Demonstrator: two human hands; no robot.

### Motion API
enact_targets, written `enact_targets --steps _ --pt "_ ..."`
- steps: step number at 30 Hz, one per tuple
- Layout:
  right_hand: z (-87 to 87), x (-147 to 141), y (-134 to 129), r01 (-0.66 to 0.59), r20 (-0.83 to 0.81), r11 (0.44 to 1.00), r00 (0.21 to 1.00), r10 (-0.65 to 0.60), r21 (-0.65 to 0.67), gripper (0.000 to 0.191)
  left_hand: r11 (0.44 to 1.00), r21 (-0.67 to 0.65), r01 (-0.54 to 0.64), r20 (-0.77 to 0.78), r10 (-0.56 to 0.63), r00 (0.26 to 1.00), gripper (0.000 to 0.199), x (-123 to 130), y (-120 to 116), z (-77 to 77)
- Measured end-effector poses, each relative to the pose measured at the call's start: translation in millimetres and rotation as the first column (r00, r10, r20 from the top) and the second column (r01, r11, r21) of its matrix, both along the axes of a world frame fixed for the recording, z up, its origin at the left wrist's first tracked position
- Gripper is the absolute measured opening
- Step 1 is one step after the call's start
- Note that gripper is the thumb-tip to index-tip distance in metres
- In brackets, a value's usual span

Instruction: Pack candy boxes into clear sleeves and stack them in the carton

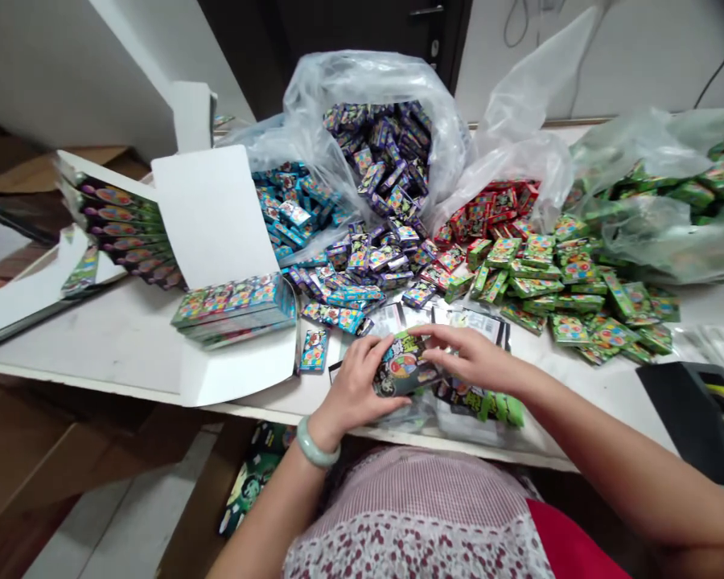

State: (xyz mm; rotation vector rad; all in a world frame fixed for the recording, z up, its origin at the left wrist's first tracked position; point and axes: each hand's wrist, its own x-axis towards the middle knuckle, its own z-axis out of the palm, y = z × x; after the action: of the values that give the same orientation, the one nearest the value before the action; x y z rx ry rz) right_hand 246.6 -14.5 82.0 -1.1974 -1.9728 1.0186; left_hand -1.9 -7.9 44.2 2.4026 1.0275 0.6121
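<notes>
My left hand (357,382) is wrapped round a small dark printed box (403,366) with green lettering and a colourful oval picture. The fingers of my right hand (467,355) are curled against the top and right end of the same box. Just beneath lie flat printed pouches (467,394) with black and green markings, partly hidden by my right hand. A single small blue packet (314,350) rests to the left of my left hand. Beyond my hands is a heap of small purple packets (392,257).
An open white carton (235,310) holds rows of boxes at left, near fanned boxes (129,225). Plastic bags spill blue packets (290,205), red packets (486,211) and green packets (536,277). A black tape dispenser (697,410) sits at right.
</notes>
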Motion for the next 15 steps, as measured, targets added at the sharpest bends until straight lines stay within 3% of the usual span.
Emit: enact_targets --steps 2,4,5,7,10,13,15 --pt "-3.6 -6.9 24.6 0.107 -0.006 0.994 0.994 -0.107 0.015 0.027 1.0 -0.005 -0.02 0.013 0.02 1.0 0.096 -10.2 -1.2 1.9" --pt "-8.9 -21.2 56.4 0.162 0.072 0.978 0.982 -0.172 0.132 0.025 0.999 -0.003 -0.039 0.021 0.039 0.999 0.096 -20.9 -3.5 4.1" --pt "-12.1 -31.2 72.9 0.117 0.149 0.969 0.977 -0.151 0.216 0.024 0.999 -0.002 -0.045 0.022 0.045 0.999 0.096 -25.6 -5.1 5.1" --pt "-18.9 -53.8 103.0 -0.103 0.358 0.938 0.933 -0.023 0.33 0.034 0.998 -0.001 -0.056 0.02 0.056 0.998 0.095 -32.9 -8.5 6.9" --pt "-27.3 -80.3 133.6 -0.249 0.548 0.911 0.836 0.03 0.33 0.037 0.997 0.004 -0.081 0.004 0.081 0.997 0.095 -40.8 -12.7 7.5" --pt "-31.5 -85.0 142.9 -0.191 0.531 0.927 0.847 -0.011 0.324 0.033 0.993 0.031 -0.11 -0.006 0.111 0.994 0.096 -48.8 -13.4 5.0" --pt "-32.1 -76.9 138.0 -0.026 0.361 0.953 0.929 -0.088 0.301 0.03 0.99 0.064 -0.129 -0.005 0.129 0.992 0.096 -53.8 -11.6 2.6"
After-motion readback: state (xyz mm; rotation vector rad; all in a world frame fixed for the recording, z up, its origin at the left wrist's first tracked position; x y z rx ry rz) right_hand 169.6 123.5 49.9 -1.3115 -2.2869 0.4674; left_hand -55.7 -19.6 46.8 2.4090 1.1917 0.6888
